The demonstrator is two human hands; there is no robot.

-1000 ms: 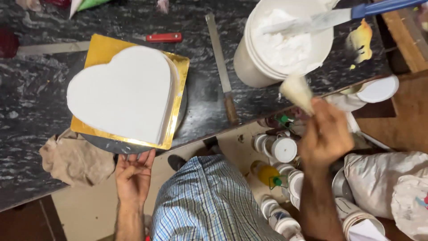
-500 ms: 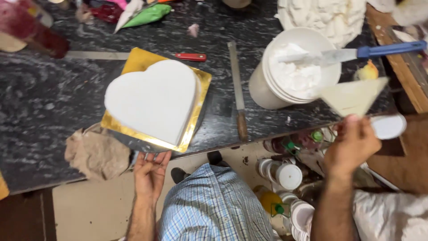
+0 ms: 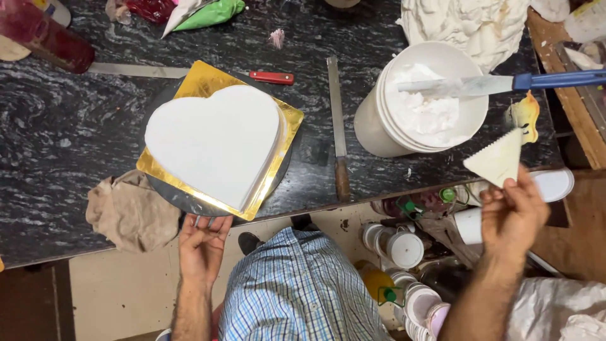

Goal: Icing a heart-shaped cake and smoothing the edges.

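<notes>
Hands: left hand (image 3: 202, 243) lies open, palm up, at the near edge of the counter (image 3: 63, 132), fingertips touching the rim of the dark turntable (image 3: 180, 199); right hand (image 3: 511, 211) pinches a triangular comb scraper (image 3: 495, 158) by its near corner, toothed edge uppermost.
Change in the right hand: a second ago it held the scraper low and right of the bucket, half a second ago it had lifted it — now the scraper is raised higher and turned flat toward the camera, its teeth plain to see.
Change in the left hand: it has kept its place under the turntable rim through all three pictures, scarcely shifting.
Cake: white heart-shaped cake (image 3: 214, 142) sits on a gold square board (image 3: 278, 148) on the turntable, left of centre, smooth on top — unmarked so far.
Reading: the scraper looks picked up and checked, and is well apart from the cake, so combing has not begun.
Nearby: white bucket of icing (image 3: 423, 110) at the right with a blue-handled palette knife (image 3: 505, 82) laid across it; a long knife (image 3: 338, 126) between cake and bucket; a crumpled cloth (image 3: 129, 211) at the near left edge.
</notes>
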